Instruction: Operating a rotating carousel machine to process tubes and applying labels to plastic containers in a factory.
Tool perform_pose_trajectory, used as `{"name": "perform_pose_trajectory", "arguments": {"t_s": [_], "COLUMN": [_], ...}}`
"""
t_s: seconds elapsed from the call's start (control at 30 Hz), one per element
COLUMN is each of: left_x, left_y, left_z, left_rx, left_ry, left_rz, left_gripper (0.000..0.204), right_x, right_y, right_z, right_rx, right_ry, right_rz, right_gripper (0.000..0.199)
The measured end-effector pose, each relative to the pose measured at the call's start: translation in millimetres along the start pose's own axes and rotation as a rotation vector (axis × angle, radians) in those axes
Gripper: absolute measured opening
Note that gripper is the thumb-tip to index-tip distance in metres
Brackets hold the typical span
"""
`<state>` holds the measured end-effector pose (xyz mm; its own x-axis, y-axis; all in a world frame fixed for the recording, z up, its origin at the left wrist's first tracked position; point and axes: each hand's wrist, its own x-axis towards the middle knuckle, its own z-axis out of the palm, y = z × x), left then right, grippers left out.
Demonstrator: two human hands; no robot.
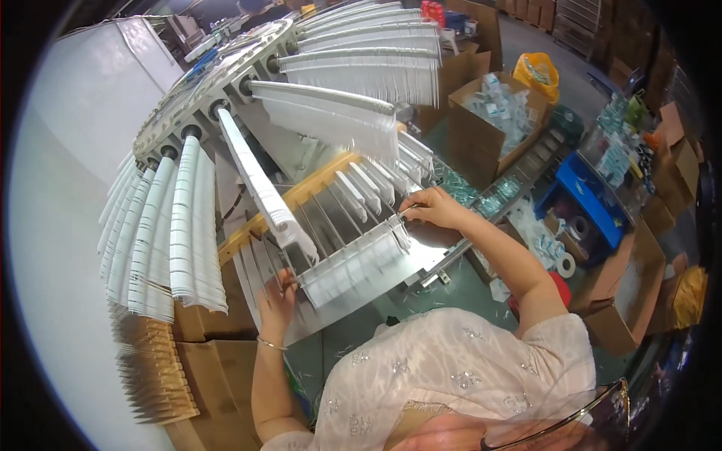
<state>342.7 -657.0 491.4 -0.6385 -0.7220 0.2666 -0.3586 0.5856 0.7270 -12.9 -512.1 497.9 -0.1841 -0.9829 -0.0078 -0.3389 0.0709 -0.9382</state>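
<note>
A thin rod hung with a row of white strips (pixel 353 263) lies slantwise before me, over a pale metal table (pixel 323 319). At its right end, my right hand (pixel 435 207) is closed in a pinch on the rod. My left hand (pixel 278 297) is closed at the left end, its fingertips partly hidden by the angle. Just beyond, a yellow wooden rack (pixel 307 188) carries several thin rods, some with white strips hung on them. One long arm wrapped in white strips (pixel 259 177) reaches down from a large round wheel (pixel 203 90) to just above my left hand.
More arms loaded with white strips (pixel 361 71) fan out around the wheel. To the right stand an open cardboard box of plastic packets (pixel 466 139), a blue crate (pixel 579 199) and a yellow bag (pixel 538 69). A stack of pointed wooden pieces (pixel 162 376) stands at lower left.
</note>
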Motion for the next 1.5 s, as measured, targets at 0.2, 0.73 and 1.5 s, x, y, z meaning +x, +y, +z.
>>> {"name": "perform_pose_trajectory", "arguments": {"t_s": [0.2,0.73,1.5], "left_x": [6.0,-35.8,-20.6], "left_y": [-1.2,81.7,84.0], "left_z": [10.4,13.4,48.8], "left_rx": [0.402,-0.930,-1.073], "left_ry": [0.120,-0.141,-0.122], "left_rz": [0.178,-0.353,-0.189], "left_gripper": [0.016,0.018,0.015], "right_x": [17.4,-81.2,-123.0], "right_y": [27.5,-23.8,-8.0], "right_z": [3.1,7.3,25.2], "right_rx": [-0.381,0.775,-0.554], "right_ry": [0.245,0.290,1.057], "right_rz": [-0.449,-0.208,-0.498], "right_gripper": [0.020,0.017,0.014]}}
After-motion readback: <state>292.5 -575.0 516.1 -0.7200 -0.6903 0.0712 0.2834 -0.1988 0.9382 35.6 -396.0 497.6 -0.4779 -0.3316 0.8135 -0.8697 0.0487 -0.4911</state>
